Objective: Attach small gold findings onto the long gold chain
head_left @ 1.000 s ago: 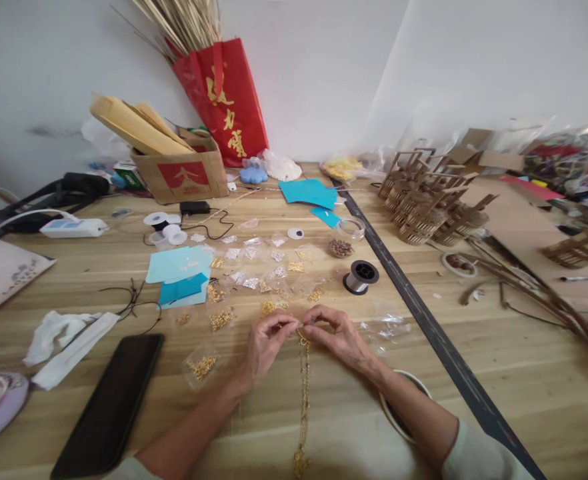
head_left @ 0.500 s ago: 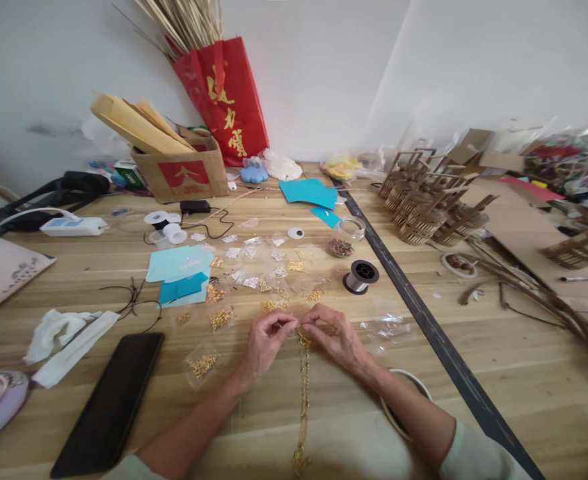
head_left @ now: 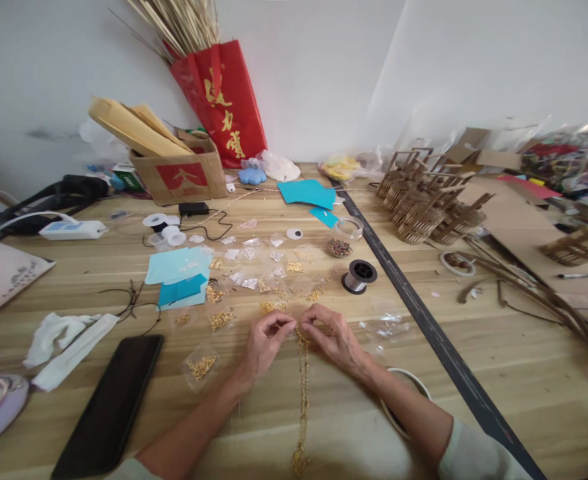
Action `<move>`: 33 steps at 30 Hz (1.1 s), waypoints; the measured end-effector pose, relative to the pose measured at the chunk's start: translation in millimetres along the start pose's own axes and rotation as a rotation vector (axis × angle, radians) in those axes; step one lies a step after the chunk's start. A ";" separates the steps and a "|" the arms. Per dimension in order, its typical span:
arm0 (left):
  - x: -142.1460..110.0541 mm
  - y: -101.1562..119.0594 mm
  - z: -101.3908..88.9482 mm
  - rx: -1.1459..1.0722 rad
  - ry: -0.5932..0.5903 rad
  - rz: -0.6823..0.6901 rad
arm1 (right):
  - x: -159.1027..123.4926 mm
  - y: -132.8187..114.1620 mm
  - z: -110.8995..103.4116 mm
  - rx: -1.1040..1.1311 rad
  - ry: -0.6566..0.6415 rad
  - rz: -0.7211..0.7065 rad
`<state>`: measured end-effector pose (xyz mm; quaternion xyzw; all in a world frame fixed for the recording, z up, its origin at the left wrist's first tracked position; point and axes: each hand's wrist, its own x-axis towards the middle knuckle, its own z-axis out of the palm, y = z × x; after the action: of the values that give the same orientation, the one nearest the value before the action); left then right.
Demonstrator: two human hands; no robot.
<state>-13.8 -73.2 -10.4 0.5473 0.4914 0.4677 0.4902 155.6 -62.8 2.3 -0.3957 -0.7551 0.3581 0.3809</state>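
Observation:
My left hand (head_left: 268, 340) and my right hand (head_left: 333, 337) meet over the middle of the table, thumb and forefinger of each pinched together. Between the fingertips is the upper end of a gold chain (head_left: 304, 387), with a small ring there. From my fingers the chain runs down toward the table's near side, where it ends in a bunched heap. The exact small part in each pinch is too fine to make out. Just beyond my hands lie small bags of gold findings (head_left: 273, 307), and another bag of gold pieces (head_left: 201, 367) is left of my left forearm.
A wire spool (head_left: 359, 276) stands beyond my right hand. A black phone (head_left: 111, 407) lies at the left, and a white ring (head_left: 408, 400) partly under my right forearm. Small wooden baskets (head_left: 419, 200), blue cards (head_left: 308, 193), a carton (head_left: 179, 175) and a red bag (head_left: 221, 100) stand farther back.
The view has shifted very slightly. Both hands keep the same pinch on the chain, and nothing else has visibly moved.

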 end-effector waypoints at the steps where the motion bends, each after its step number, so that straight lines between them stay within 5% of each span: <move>1: -0.3 0.4 -0.4 0.002 0.001 0.003 | -0.1 0.9 0.3 -0.004 0.003 -0.004; 13: 6.1 2.9 -19.3 0.100 0.197 -0.011 | -1.1 12.8 0.1 -0.078 0.022 -0.068; 25: 16.6 17.0 -39.5 0.958 -0.221 0.156 | -2.5 15.6 3.0 -0.143 0.004 -0.074; 33: 17.8 21.2 -48.5 1.129 -0.359 0.080 | -3.2 16.5 3.8 -0.126 -0.002 -0.076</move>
<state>-58.9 -52.5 15.2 0.8121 0.5524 0.0520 0.1807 159.0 -59.4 -14.2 -0.3898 -0.7908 0.2956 0.3679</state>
